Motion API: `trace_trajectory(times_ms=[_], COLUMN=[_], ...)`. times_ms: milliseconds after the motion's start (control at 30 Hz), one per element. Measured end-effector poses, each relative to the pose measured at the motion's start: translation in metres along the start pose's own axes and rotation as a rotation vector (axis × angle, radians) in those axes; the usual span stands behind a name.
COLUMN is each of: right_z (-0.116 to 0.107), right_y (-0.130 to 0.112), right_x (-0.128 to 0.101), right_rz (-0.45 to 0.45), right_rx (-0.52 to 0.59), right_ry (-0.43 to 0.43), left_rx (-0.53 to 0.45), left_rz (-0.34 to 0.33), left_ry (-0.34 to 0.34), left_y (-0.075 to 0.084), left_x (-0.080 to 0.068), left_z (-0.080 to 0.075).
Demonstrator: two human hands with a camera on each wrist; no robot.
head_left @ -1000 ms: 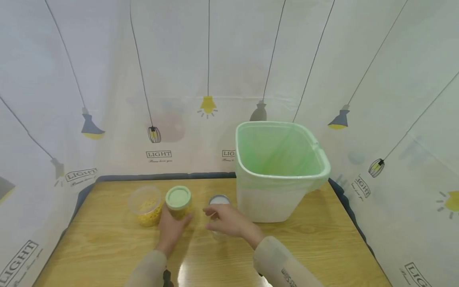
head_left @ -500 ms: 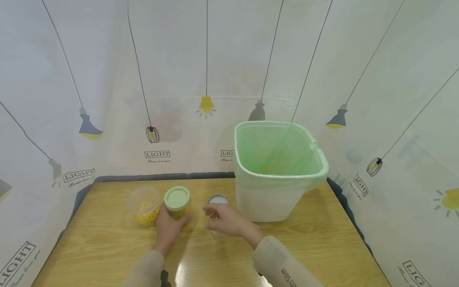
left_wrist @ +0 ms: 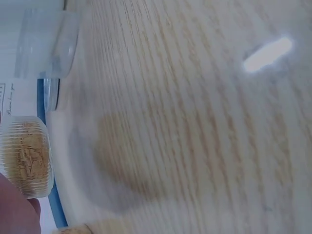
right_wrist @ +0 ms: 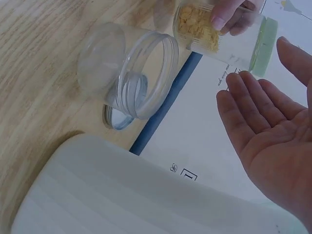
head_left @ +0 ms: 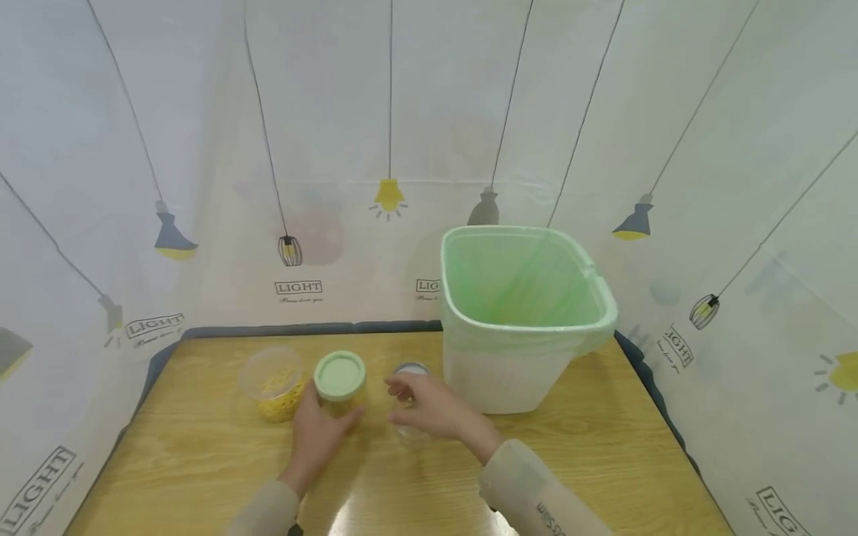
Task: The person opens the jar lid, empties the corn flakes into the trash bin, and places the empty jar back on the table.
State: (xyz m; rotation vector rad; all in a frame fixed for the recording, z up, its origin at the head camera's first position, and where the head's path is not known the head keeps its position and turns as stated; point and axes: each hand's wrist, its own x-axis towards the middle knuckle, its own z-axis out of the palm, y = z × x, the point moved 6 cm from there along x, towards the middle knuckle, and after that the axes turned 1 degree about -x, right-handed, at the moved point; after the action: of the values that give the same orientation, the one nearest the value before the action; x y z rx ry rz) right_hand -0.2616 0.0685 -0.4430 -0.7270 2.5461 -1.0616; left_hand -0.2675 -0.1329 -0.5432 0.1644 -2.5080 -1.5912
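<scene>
The left hand is gripping the green-lidded jar of yellow flakes, fingers curled round its wall, and since a second ago that jar has been shifting slightly toward the right hand and rising a little off the wooden worktop; I judge the jar is being lifted rather than merely steadied. The right hand is hovering just beside that grip, fingers straight and spread, holding nothing (the right wrist view shows its open palm plainly). It has hardly moved in that second.

Directly under the right hand, the empty clear jar is standing with its mouth open, and its loose clear lid is lying flat just beyond it. The head view is hiding most of this jar behind the hand; only the right wrist view is showing it whole.

On the far side of the left grip, the second jar of yellow flakes is resting on the worktop. The left wrist view is catching a ribbed jar wall that the other views do not show.

Farthest off, beyond the right hand, the green-lined white bin is standing.
</scene>
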Motion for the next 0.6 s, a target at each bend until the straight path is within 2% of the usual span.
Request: trace_trajectory(times_ms=[100,400,600], right_z=[-0.005,-0.014,-0.019], right_y=[-0.005,-0.024,-0.038], right_x=[-0.003,-0.015,-0.020], right_rz=[-0.015,-0.045,-0.142], right_rx=[-0.056,-0.406,-0.536], right_ry=[0.005,0.052,0.094], left_rx=[0.025,0.063,0.072], left_rz=[0.018,0.106,0.124], left_ry=[-0.027,-0.080,-0.129], left_y=[0.010,0.033,0.042], left_x=[-0.006,-0.021,-0.031], left_z=[-0.003,-0.010,-0.008])
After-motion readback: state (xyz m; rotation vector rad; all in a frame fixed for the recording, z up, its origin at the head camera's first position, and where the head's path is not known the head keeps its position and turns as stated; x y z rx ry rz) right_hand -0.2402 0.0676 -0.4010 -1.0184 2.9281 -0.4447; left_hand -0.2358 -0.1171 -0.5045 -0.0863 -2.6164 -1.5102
